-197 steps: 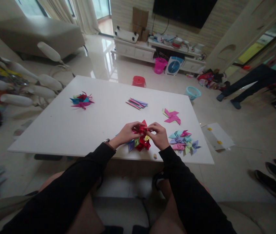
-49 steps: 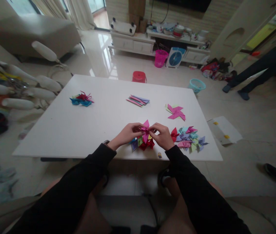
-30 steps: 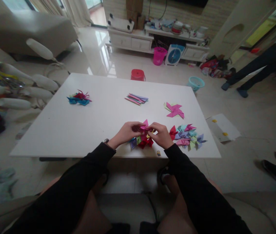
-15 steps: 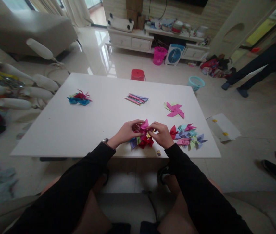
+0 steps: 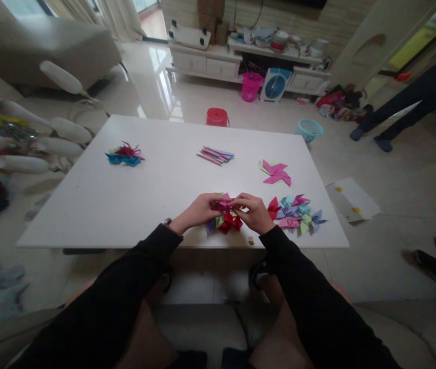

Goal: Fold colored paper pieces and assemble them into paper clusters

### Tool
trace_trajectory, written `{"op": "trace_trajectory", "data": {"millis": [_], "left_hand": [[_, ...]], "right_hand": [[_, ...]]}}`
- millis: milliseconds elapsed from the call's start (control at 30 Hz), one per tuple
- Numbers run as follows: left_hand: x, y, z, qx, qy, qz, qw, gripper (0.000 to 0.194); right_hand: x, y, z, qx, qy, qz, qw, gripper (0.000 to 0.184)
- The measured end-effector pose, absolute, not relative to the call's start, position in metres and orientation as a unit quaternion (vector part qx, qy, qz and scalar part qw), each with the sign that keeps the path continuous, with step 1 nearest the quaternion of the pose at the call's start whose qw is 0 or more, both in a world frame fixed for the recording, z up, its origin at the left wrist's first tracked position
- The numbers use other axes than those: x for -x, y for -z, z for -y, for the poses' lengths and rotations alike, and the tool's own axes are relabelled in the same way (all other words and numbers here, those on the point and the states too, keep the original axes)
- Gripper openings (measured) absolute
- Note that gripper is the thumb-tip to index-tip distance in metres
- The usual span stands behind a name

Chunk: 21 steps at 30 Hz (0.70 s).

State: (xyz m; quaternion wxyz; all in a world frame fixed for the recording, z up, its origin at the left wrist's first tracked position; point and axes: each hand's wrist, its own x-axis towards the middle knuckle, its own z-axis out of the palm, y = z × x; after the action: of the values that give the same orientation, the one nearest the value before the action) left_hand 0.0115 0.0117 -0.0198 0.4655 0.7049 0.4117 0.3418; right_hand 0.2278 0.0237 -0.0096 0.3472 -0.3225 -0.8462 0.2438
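Note:
My left hand [image 5: 199, 208] and my right hand [image 5: 253, 211] meet near the front edge of the white table [image 5: 156, 189]. Both pinch a small folded pink paper piece [image 5: 223, 204] between their fingertips. Right under it lies a small heap of folded red, green and purple papers [image 5: 226, 223]. To the right of my right hand sits a pile of folded pastel paper pieces [image 5: 295, 214], with a red one at its left edge.
A pink paper pinwheel [image 5: 275, 172] lies behind the pile. A stack of coloured paper sheets [image 5: 215, 155] is mid-table, and a blue and red paper heap [image 5: 125, 154] at far left. A person's legs [image 5: 398, 113] stand at right; shoes [image 5: 435, 259] nearby.
The pink piece between my fingers has been pressed flatter and lower than half a second ago. Since 6.6 s ago a red piece has joined the right pile.

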Motion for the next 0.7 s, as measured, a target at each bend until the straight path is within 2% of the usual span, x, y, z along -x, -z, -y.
{"op": "trace_trajectory", "data": {"millis": [100, 233, 300, 500, 700], "left_hand": [[-0.012, 0.020, -0.010, -0.680, -0.347, -0.416, 0.495, 0.046], [-0.013, 0.021, -0.010, -0.688, -0.352, -0.422, 0.473, 0.036], [-0.012, 0.022, -0.011, -0.689, -0.351, -0.419, 0.476, 0.036], [-0.005, 0.015, -0.011, -0.651, -0.346, -0.423, 0.526, 0.076], [0.003, 0.006, -0.012, -0.594, -0.343, -0.413, 0.599, 0.087]], "right_hand": [[-0.228, 0.009, -0.024, 0.326, -0.236, 0.846, 0.349, 0.018], [-0.227, 0.009, -0.024, 0.321, -0.232, 0.850, 0.348, 0.017], [-0.227, 0.009, -0.023, 0.321, -0.230, 0.851, 0.345, 0.016], [-0.230, 0.006, -0.023, 0.344, -0.227, 0.848, 0.332, 0.015], [-0.235, 0.007, -0.026, 0.357, -0.224, 0.848, 0.321, 0.012]]}}
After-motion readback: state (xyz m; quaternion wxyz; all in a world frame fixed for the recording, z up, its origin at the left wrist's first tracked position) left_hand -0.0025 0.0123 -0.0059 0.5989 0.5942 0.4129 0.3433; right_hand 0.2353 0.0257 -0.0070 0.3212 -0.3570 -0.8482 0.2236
